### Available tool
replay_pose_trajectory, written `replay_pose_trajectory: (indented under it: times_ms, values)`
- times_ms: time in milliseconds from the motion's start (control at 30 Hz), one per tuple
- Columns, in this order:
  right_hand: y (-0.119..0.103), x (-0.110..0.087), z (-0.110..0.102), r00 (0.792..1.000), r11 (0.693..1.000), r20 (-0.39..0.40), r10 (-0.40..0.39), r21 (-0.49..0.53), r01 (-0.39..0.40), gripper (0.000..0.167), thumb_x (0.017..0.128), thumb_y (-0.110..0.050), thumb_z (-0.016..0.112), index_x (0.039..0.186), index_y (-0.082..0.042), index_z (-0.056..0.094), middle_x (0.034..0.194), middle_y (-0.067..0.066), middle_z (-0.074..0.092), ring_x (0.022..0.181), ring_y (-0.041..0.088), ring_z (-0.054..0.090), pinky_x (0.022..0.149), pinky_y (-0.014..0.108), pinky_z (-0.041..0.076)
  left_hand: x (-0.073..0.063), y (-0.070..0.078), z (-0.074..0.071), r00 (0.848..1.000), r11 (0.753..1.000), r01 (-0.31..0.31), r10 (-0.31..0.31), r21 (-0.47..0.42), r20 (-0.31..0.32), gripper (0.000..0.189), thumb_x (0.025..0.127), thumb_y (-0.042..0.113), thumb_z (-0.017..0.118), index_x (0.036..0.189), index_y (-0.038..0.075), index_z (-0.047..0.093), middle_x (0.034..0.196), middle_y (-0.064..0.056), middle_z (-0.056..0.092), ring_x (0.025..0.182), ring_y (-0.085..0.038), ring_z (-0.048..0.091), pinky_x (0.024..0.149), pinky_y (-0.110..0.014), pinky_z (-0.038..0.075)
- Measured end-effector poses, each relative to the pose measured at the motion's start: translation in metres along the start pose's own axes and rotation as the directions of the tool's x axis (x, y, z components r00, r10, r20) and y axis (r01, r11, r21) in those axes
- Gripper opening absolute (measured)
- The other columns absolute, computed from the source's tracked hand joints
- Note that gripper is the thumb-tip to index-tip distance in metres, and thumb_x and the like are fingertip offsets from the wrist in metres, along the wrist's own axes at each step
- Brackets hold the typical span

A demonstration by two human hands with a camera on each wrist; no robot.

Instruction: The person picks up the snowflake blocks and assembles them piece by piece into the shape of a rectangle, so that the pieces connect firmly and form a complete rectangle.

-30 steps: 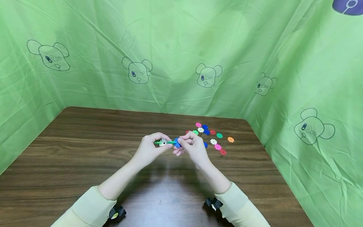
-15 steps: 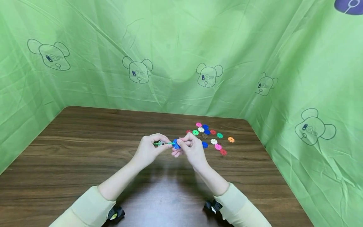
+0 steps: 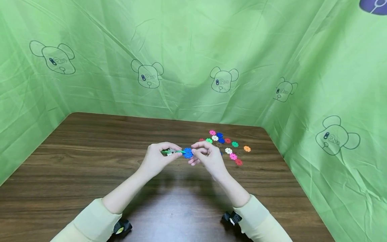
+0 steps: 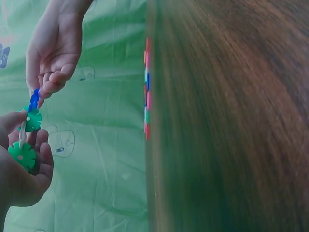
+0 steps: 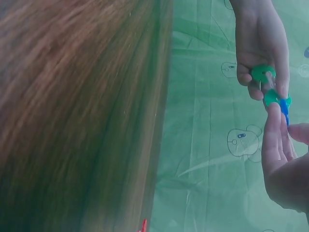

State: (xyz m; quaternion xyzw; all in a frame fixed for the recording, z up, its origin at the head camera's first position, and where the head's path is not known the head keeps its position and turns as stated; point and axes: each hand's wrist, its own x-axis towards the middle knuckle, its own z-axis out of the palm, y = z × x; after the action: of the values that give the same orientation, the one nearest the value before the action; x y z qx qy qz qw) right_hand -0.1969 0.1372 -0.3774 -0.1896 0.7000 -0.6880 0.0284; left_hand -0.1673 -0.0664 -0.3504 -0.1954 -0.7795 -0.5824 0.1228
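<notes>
Leftward from the blue disc (image 3: 187,153), above the wooden table (image 3: 90,168), we see linked pieces (image 4: 22,154) run, the left hand (image 3: 158,156) pinching the adjoining green disc (image 4: 34,121). The right hand (image 3: 211,158), part-curled, touches the blue disc's right edge; whether it grips, we cannot tell. Loose discs (image 3: 228,151) lie farther right of it

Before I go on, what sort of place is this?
Probably a curtained-off booth for tabletop work: green fabric printed with cartoon heads hangs behind and on both sides of a wood-grain table, where small coloured discs lie.
</notes>
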Motion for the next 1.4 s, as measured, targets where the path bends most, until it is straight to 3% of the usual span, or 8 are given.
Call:
replay_pose_trajectory:
  times_ms: [267, 533, 900, 1067, 1200, 1400]
  values:
    - [-0.005, -0.001, -0.003, 0.999, 0.999, 0.027, 0.032, -0.034, -0.031, 0.021, 0.088, -0.007, 0.066, 0.106, 0.003, 0.063, 0.082, 0.016, 0.071, 0.066, 0.022, 0.069, 0.066, 0.048, 0.056, 0.000, -0.003, -0.002, 1.000, 1.000, -0.007, 0.007, 0.022, 0.007, 0.011, 0.079, 0.006, 0.076, 0.089, 0.002, 0.073, 0.091, -0.010, 0.073, 0.064, -0.013, 0.058, 0.053, -0.023, 0.047]
    - [-0.007, -0.001, -0.008, 1.000, 0.997, 0.016, -0.009, -0.079, 0.010, 0.019, 0.088, -0.007, 0.065, 0.104, 0.004, 0.065, 0.080, 0.015, 0.069, 0.064, 0.022, 0.068, 0.064, 0.046, 0.056, 0.001, -0.004, -0.005, 1.000, 1.000, 0.013, -0.013, 0.018, -0.006, 0.009, 0.079, 0.007, 0.075, 0.088, 0.005, 0.073, 0.092, -0.009, 0.073, 0.061, -0.015, 0.055, 0.051, -0.020, 0.044]
    - [-0.018, -0.002, -0.002, 0.999, 0.987, 0.007, 0.050, -0.156, -0.048, 0.018, 0.091, -0.006, 0.061, 0.105, 0.003, 0.068, 0.082, 0.022, 0.067, 0.062, 0.021, 0.065, 0.059, 0.036, 0.056, 0.001, -0.002, -0.004, 0.999, 1.000, 0.007, -0.008, 0.027, 0.042, 0.010, 0.078, 0.008, 0.077, 0.086, 0.004, 0.074, 0.093, -0.007, 0.072, 0.082, -0.015, 0.066, 0.060, -0.025, 0.050]
    - [-0.032, -0.005, 0.002, 0.998, 0.987, 0.000, 0.061, -0.150, -0.060, 0.020, 0.092, -0.005, 0.060, 0.106, 0.007, 0.066, 0.082, 0.021, 0.067, 0.060, 0.018, 0.065, 0.058, 0.030, 0.056, 0.001, -0.002, -0.003, 0.999, 1.000, 0.001, -0.002, 0.029, 0.041, 0.010, 0.077, 0.008, 0.077, 0.087, 0.004, 0.074, 0.091, -0.007, 0.072, 0.079, -0.014, 0.066, 0.058, -0.025, 0.050]
    - [-0.020, -0.002, -0.004, 1.000, 0.990, -0.009, 0.021, -0.138, -0.022, 0.021, 0.091, -0.008, 0.062, 0.104, 0.008, 0.067, 0.079, 0.017, 0.067, 0.058, 0.016, 0.063, 0.057, 0.031, 0.056, 0.002, -0.002, -0.003, 0.999, 1.000, -0.001, 0.000, 0.030, 0.045, 0.010, 0.078, 0.008, 0.077, 0.087, 0.004, 0.074, 0.090, -0.007, 0.072, 0.076, -0.014, 0.065, 0.058, -0.026, 0.050]
    - [-0.019, -0.001, -0.004, 0.998, 0.986, -0.002, 0.056, -0.157, -0.056, 0.019, 0.091, -0.007, 0.062, 0.104, 0.005, 0.068, 0.083, 0.017, 0.069, 0.058, 0.016, 0.064, 0.057, 0.034, 0.056, 0.005, -0.029, 0.001, 0.999, 1.000, -0.003, 0.002, 0.021, 0.046, 0.013, 0.078, 0.016, 0.078, 0.088, 0.009, 0.075, 0.091, 0.000, 0.073, 0.075, -0.012, 0.064, 0.057, -0.025, 0.049]
